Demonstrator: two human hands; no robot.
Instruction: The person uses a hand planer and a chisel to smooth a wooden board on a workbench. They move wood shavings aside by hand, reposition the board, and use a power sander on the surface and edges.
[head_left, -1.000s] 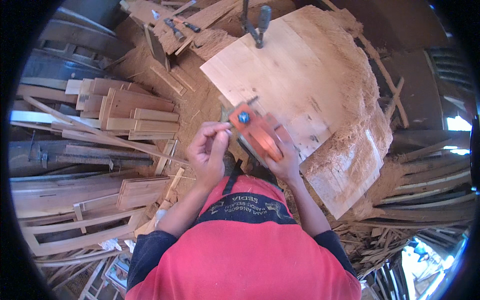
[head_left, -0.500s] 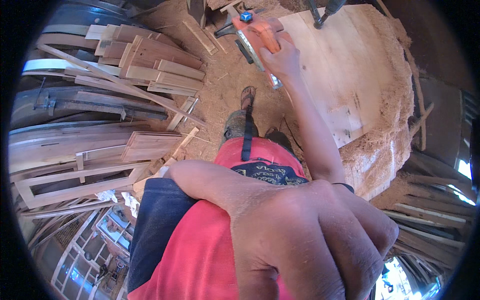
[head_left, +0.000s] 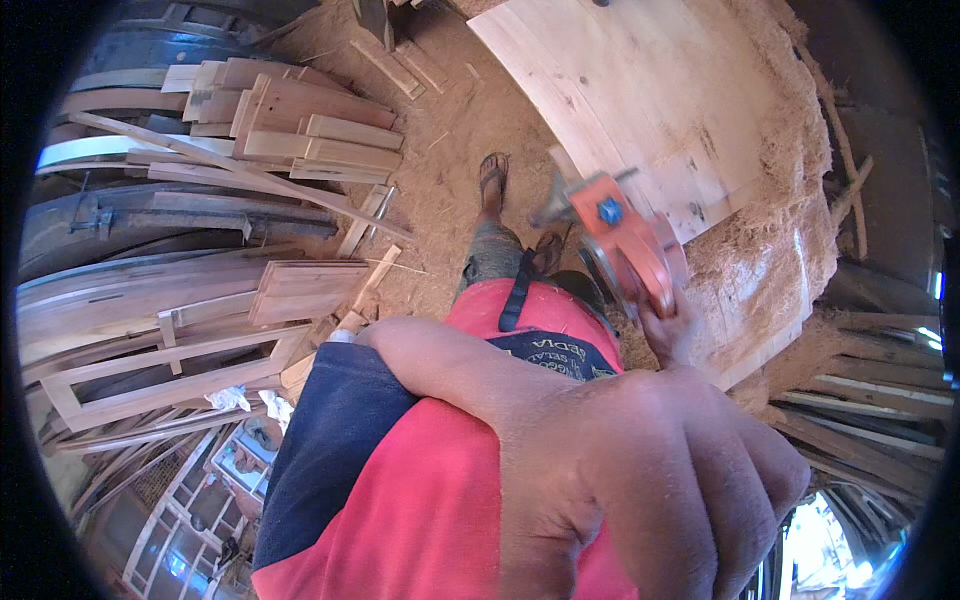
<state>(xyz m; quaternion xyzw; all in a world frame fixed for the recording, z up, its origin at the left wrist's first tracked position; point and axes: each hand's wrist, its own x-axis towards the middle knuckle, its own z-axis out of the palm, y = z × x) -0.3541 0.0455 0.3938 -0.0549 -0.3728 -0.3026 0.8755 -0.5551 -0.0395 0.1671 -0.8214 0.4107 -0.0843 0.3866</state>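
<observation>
Orange planer (head_left: pixel 640 262), held at the near-left edge of the wooden panel (head_left: pixel 620 90), long axis slanting away leftward. Your left hand (head_left: pixel 660 480), well back from it, is curled, contents unclear; your right hand (head_left: pixel 670 325), nearer, grips its rear.

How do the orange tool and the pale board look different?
The tool is orange with a blue knob; the board is pale wood. The tool is compact and chunky, while the board is broad and flat. The right hand grips the tool; the board has shavings along one side. Both are mostly to the person's right.
</observation>
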